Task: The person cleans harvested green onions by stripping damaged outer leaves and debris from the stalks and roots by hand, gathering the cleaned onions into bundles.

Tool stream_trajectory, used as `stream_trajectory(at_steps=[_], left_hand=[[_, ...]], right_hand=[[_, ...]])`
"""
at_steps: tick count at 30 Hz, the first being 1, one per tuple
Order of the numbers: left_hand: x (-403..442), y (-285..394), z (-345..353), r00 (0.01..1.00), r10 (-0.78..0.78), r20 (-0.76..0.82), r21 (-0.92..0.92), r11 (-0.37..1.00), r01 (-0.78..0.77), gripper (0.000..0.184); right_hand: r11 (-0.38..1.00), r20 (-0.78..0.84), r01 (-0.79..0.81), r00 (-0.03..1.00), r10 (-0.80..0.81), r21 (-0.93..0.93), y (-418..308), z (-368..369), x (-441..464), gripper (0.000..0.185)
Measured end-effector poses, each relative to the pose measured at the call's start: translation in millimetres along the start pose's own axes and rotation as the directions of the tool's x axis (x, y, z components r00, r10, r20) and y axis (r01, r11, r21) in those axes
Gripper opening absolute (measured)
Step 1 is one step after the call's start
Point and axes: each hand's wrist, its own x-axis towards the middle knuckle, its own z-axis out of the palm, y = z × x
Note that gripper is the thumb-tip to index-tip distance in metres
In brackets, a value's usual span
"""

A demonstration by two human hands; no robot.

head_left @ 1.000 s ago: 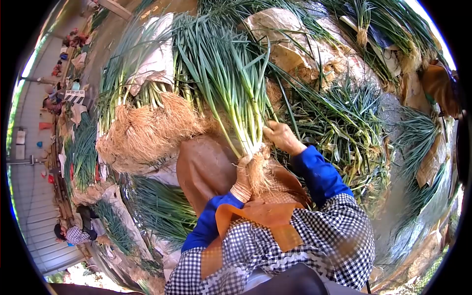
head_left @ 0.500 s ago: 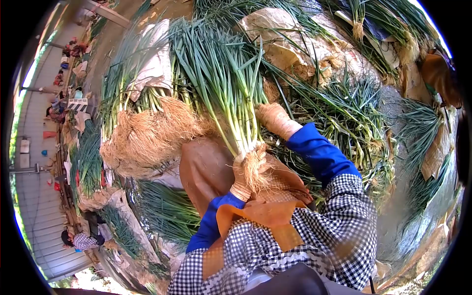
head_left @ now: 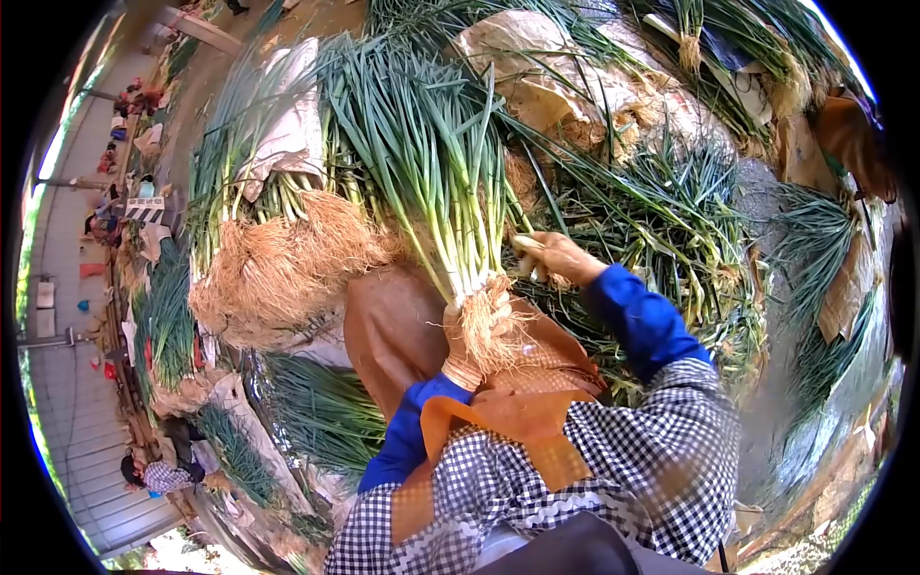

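Observation:
A bunch of green onions leans across my lap, leaves pointing away and roots toward me. My left hand is closed around its white root end, partly hidden by the hanging roots. To the right of the stems, my right hand is curled, with pale tips near the stalks. Whether those tips are fingers or a bit of stem I cannot make out. Left of the bunch lies a large pile of green onions with tan, matted roots, partly under a whitish sack.
Loose leaves and thin onions form a heap on the right. A tan sack covers more onions beyond. Further bundles lie at my left. Other people sit along the far left side.
My right hand has drawn back slightly from the stems, turning and curling its fingers. The left hand keeps its grip on the bunch, and the view has shifted a little.

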Motion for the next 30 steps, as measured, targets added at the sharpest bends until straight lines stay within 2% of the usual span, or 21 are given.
stream_trajectory(at_steps=[2,3,4,5,6,8,10,11,12,13,14,15,16,17,18,19,21,22,26,28,30], left_hand=[[-1,0,-4,1.000,0.004,0.014,0.060,0.998,-0.005,0.062],[0,1,-6,0.999,0.018,0.052,0.086,0.996,-0.022,0.063],[-1,4,-7,0.999,0.023,0.049,0.094,0.995,-0.028,0.063],[-4,4,-9,0.999,0.047,-0.002,0.096,0.994,-0.046,0.063],[-5,3,-11,0.997,0.062,-0.055,0.098,0.994,-0.057,0.063],[-3,0,-2,0.998,0.062,-0.018,0.090,0.994,-0.060,0.061],[-7,-3,15,0.939,0.190,-0.288,0.219,0.967,-0.128,0.067],[-8,9,-10,0.984,0.120,-0.133,0.206,0.974,-0.091,0.072],[-5,10,-15,0.995,0.061,-0.083,0.010,0.998,-0.061,0.053],[-3,9,-14,0.999,0.024,-0.039,-0.042,0.999,-0.026,0.053],[-3,8,-14,0.999,0.023,-0.046,-0.023,0.999,-0.024,0.054],[-2,9,-13,0.999,0.019,-0.049,-0.012,1.000,-0.020,0.055],[-3,9,-11,0.999,0.016,-0.052,0.001,1.000,-0.016,0.056],[-2,9,-11,0.998,0.017,-0.055,0.019,1.000,-0.016,0.057],[-2,9,-10,0.998,0.015,-0.059,0.027,1.000,-0.013,0.058],[-3,9,-10,0.998,0.012,-0.061,0.019,1.000,-0.011,0.059],[-3,9,-11,0.998,0.005,-0.058,0.023,1.000,-0.004,0.061],[-4,10,-12,0.999,0.008,-0.049,0.030,1.000,-0.007,0.062],[0,13,-18,0.997,-0.036,0.065,0.030,0.999,0.034,0.066],[-3,10,-11,0.995,0.032,-0.094,0.085,0.996,-0.024,0.062],[-5,10,-11,0.991,0.021,-0.130,0.135,0.991,-0.004,0.063]], right_hand=[[0.991,-0.067,0.136,0.988,-0.137,-0.017,13,26,54,0.041],[0.705,-0.147,0.406,0.800,-0.582,-0.582,33,34,77,0.036],[0.123,0.057,0.338,0.476,-0.878,-0.933,49,42,91,0.032],[0.438,-0.209,0.221,0.640,-0.739,-0.871,51,51,88,0.027],[0.259,-0.164,0.036,0.690,-0.705,-0.965,19,55,48,0.029],[0.507,-0.222,0.018,0.885,-0.410,-0.862,-6,58,5,0.031],[0.741,-0.070,0.468,0.822,-0.565,-0.481,4,52,-46,0.032],[0.882,-0.020,0.379,0.916,-0.400,-0.281,-3,37,-78,0.033],[0.967,0.072,0.240,0.969,-0.235,-0.082,-10,18,-105,0.034],[0.991,-0.037,0.074,0.996,-0.078,-0.112,-12,-2,-119,0.033],[0.988,-0.152,-0.096,0.985,0.077,-0.124,-12,-21,-126,0.033],[0.987,-0.160,-0.097,0.984,0.076,-0.127,3,-38,-118,0.033],[0.774,-0.306,-0.143,0.949,-0.069,-0.616,28,-51,-101,0.024],[0.337,-0.346,-0.248,0.898,-0.270,-0.908,45,-60,-82,0.017],[0.609,-0.354,-0.069,0.862,-0.362,-0.790,41,-47,-56,0.018],[0.480,-0.159,0.320,0.675,-0.720,-0.817,48,-38,-22,0.022],[0.686,-0.282,0.366,0.715,-0.640,-0.629,16,-9,25,0.028],[0.721,-0.306,0.226,0.794,-0.526,-0.655,-1,-3,45,0.033],[0.513,-0.068,0.202,0.886,-0.459,-0.834,-26,-4,83,0.048],[0.437,-0.022,0.247,0.851,-0.524,-0.865,-15,-6,93,0.051],[0.451,0.169,0.333,0.915,-0.366,-0.828,-24,-12,80,0.066]])
